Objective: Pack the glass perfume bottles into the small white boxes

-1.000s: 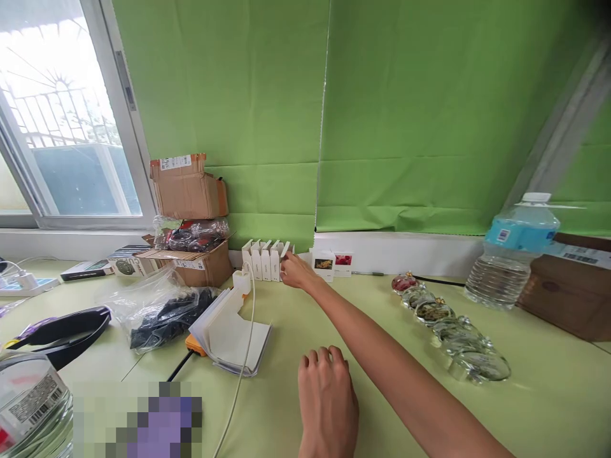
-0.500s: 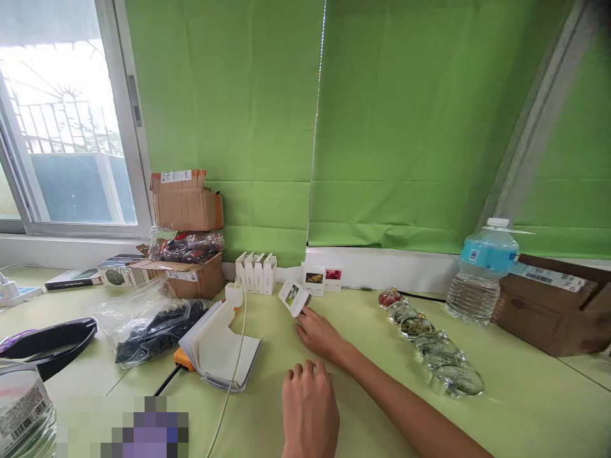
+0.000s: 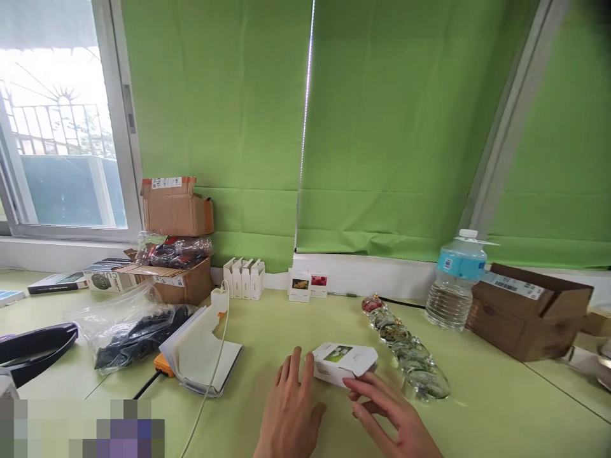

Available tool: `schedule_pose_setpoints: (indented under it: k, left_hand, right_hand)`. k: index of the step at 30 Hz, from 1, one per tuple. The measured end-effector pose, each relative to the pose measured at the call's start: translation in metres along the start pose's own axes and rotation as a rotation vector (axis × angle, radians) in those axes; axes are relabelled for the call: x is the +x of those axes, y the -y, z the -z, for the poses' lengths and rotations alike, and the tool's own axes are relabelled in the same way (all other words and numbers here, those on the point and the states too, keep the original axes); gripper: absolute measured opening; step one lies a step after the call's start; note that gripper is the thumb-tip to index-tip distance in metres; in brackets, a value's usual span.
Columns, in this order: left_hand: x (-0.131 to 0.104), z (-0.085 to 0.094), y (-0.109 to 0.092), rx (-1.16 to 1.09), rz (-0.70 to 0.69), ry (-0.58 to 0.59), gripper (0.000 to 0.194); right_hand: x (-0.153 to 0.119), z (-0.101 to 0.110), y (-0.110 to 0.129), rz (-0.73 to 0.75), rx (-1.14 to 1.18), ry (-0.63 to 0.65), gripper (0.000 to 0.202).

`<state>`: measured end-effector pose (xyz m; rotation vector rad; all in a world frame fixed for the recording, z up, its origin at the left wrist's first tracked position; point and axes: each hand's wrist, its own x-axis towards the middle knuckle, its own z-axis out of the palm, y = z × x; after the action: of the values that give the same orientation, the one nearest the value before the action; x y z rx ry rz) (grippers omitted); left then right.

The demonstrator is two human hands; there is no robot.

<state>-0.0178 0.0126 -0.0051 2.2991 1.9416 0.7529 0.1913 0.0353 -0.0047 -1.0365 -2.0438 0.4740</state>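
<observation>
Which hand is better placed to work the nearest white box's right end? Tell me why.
Right, probably: the right hand is beside that end of the white box, while the left hand is by its left end.

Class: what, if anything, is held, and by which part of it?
The right hand is at the near side of the nearest white box, the left hand by its left end; whether either holds it cannot be told.
</observation>
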Motion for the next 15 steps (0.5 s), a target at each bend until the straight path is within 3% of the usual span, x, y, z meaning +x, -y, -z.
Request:
schedule_pose_setpoints:
  k: [10, 13, 15]
  left_hand:
    - [0.002, 0.008, -0.006, -0.393, 0.056, 0.028, 0.036]
    - [0.004, 0.003, -0.006, -0.601, 0.098, 0.001, 0.030]
    - [0.005, 0.000, -0.007, -0.752, 0.092, -0.004, 0.027]
  right_hand:
    - [-0.005, 0.006, 0.036, 0.168, 0.067, 0.131, 0.043]
    - [-0.001, 0.014, 0.035, 0.220, 0.011, 0.086, 0.043]
    - [0.005, 0.018, 0.028, 0.172, 0.012, 0.017, 0.039]
